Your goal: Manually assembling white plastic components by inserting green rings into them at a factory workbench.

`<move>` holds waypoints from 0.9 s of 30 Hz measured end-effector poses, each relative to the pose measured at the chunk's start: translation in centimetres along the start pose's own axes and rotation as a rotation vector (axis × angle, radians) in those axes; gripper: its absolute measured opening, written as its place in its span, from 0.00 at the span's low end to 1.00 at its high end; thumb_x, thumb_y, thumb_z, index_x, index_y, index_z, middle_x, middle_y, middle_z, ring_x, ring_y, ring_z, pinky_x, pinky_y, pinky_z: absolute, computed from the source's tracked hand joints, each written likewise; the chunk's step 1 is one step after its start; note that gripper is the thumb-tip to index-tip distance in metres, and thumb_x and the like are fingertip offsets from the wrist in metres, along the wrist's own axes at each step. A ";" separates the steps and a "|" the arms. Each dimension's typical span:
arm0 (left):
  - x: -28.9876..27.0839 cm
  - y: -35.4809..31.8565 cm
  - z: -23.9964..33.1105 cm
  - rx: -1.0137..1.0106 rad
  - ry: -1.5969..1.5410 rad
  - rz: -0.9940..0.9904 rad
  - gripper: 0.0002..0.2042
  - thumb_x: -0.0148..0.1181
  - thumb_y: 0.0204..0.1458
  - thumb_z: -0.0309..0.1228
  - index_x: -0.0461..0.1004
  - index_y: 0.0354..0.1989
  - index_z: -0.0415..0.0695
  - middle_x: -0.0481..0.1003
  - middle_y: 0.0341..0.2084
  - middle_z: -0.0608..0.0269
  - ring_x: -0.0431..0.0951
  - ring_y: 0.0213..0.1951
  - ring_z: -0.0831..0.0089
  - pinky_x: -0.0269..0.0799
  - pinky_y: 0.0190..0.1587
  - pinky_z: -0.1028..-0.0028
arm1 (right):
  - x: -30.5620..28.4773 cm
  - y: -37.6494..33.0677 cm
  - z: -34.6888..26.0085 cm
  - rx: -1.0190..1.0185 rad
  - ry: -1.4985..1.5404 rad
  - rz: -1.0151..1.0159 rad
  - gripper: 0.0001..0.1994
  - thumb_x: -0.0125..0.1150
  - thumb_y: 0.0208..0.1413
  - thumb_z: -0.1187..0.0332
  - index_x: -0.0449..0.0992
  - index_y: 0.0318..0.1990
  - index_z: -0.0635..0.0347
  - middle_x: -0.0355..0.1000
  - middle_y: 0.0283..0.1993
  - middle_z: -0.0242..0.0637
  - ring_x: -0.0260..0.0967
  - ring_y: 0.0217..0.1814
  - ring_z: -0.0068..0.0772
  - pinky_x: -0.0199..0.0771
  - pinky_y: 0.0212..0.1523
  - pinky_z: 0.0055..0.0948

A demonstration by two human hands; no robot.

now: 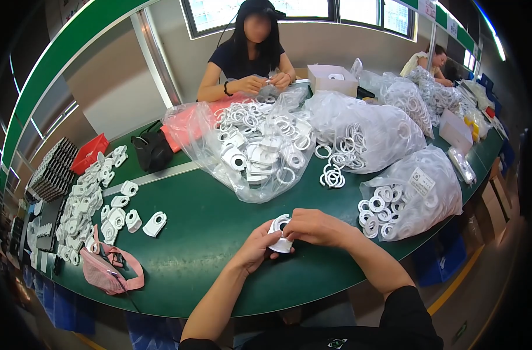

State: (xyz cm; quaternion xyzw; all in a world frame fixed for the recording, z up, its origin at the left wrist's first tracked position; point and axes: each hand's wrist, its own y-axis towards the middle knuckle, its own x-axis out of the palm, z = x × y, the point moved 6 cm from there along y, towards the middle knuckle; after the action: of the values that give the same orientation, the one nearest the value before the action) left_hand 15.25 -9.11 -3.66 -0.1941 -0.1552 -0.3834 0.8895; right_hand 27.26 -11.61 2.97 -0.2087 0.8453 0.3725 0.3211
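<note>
The left hand's (257, 246) fingers are closed around the white part (282, 246), thumb on its near face. The right hand's (317, 226) fingers curl close together, their tips against the part's round opening; whether they pinch it or something smaller I cannot tell. Held just above the table's near side, the part is smooth, plastic-looking, with a dark-centred ring above a flared lower end.

Beyond it, the smooth green tabletop (207, 251) carries a crinkled clear bag (234, 179), open and heaped with white rings and plate-like pieces. Loose rings (332, 177) lie just beside it. To the right, a cloudy plastic bag (444, 184) spills thick, flat rings (371, 224). On the left, similar rounded white pieces (79, 219) lie scattered near a textured pink pouch (105, 274) and a red bin (91, 154).
</note>
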 end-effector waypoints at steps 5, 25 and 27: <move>0.0 0.0 -0.2 -0.012 -0.051 -0.030 0.16 0.46 0.57 0.28 0.61 0.53 0.39 0.73 0.34 0.60 0.78 0.30 0.75 0.62 0.18 0.86 | 0.1 0.0 -0.3 -0.004 -0.034 -0.013 0.09 0.61 0.43 0.77 0.71 0.34 0.58 0.67 0.28 0.36 0.65 0.32 0.39 0.66 0.31 0.33; -0.6 0.3 -1.4 0.213 0.124 0.048 0.19 0.48 0.53 0.25 0.59 0.55 0.39 0.72 0.40 0.59 0.77 0.34 0.72 0.75 0.38 0.74 | 1.1 -0.9 4.9 0.554 0.168 0.309 0.07 0.56 0.53 0.71 0.79 0.32 0.64 0.71 0.26 0.39 0.68 0.29 0.30 0.66 0.31 0.27; -1.6 0.8 -2.2 0.271 0.292 0.079 0.20 0.49 0.53 0.25 0.60 0.55 0.39 0.71 0.40 0.60 0.75 0.35 0.74 0.74 0.38 0.74 | 1.4 -0.9 5.2 0.574 0.211 0.299 0.07 0.57 0.52 0.71 0.79 0.32 0.64 0.70 0.25 0.39 0.67 0.27 0.29 0.64 0.29 0.25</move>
State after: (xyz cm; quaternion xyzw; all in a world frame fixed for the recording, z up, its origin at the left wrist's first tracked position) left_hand 15.04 -8.59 -6.45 -0.0209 -0.0668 -0.3480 0.9349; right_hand 28.83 -8.35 -1.15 -0.0209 0.9655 0.1386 0.2196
